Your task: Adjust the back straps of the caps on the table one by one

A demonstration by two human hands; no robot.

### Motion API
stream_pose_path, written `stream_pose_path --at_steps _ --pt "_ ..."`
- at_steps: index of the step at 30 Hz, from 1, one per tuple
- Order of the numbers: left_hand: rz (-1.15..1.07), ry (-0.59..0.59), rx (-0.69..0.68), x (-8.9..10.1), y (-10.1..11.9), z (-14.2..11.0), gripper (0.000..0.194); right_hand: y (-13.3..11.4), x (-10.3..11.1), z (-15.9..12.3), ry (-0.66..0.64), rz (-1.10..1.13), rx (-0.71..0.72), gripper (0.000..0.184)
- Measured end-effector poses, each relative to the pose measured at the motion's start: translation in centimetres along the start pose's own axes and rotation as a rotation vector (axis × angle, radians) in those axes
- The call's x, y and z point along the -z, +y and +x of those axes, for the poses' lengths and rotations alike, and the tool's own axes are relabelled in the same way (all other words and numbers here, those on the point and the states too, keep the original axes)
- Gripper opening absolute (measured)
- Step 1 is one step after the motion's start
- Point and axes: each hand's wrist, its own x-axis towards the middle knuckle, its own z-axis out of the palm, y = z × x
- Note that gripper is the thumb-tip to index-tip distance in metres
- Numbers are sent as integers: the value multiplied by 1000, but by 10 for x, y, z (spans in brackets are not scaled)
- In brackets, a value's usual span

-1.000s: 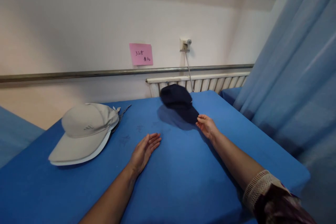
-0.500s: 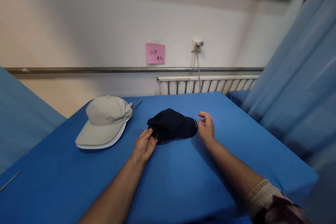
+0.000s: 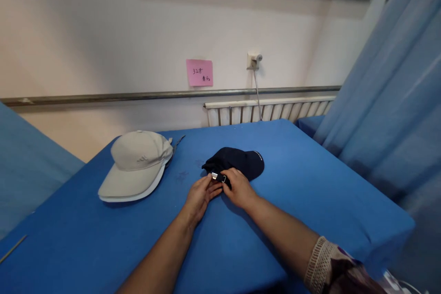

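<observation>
Navy cap (image 3: 246, 161) lies just right of centre in the frame, on the blue cloth (image 3: 223, 257), its brim pointing right, with small white lettering along the brim's edge. Its back faces the lower left, where both hands meet at the dark strap (image 3: 220, 178).

The left hand (image 3: 200, 196), coming up from the bottom of the frame, pinches the strap near its silvery clasp (image 3: 214, 176) between thumb and forefinger; its other fingers are half curled beneath. The right hand (image 3: 239, 188), reaching in from the lower right, is mostly closed, with thumb and bent fingers gripping the strap beside a small metal ring, its knuckles against the cap's near side. A patterned sleeve (image 3: 320, 264) with a lacy cream cuff covers the right arm at the lower right.

Left of centre, apart from the hands, a pale cap (image 3: 138, 156) sits with its brim toward the lower left, over a white brim (image 3: 151, 188). A thin stick (image 3: 13, 249) lies at the lower left edge.

Higher in the frame, a pink note (image 3: 200, 73) with handwriting is on the wall above a long rail (image 3: 138, 96). Right of the note is a socket (image 3: 252, 61) with a cord (image 3: 257, 94) hanging past the radiator (image 3: 292, 108). A light blue curtain (image 3: 389, 78) fills the right side.
</observation>
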Motion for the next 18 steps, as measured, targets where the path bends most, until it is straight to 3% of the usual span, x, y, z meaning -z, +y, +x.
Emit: stream_pose_path --at_steps 4,6,9,12,14,18 --pt "415 148 -279 2 4 -3 21 -2 3 1 4 -38 4 34" --pt "630 111 -481 1 7 -6 15 -4 4 0 -10 -43 13 36" --pt "965 -37 -721 0 8 -8 27 -5 5 -1 -18 -36 21 42" --pt "1120 -123 -782 -2 8 -9 29 -6 5 -3 -37 -30 31 46" --pt "1126 -121 -773 -4 8 -9 28 -7 5 -4 -48 -24 40 46" --pt "842 75 -656 -3 4 -6 23 -5 4 -4 -10 22 17 46"
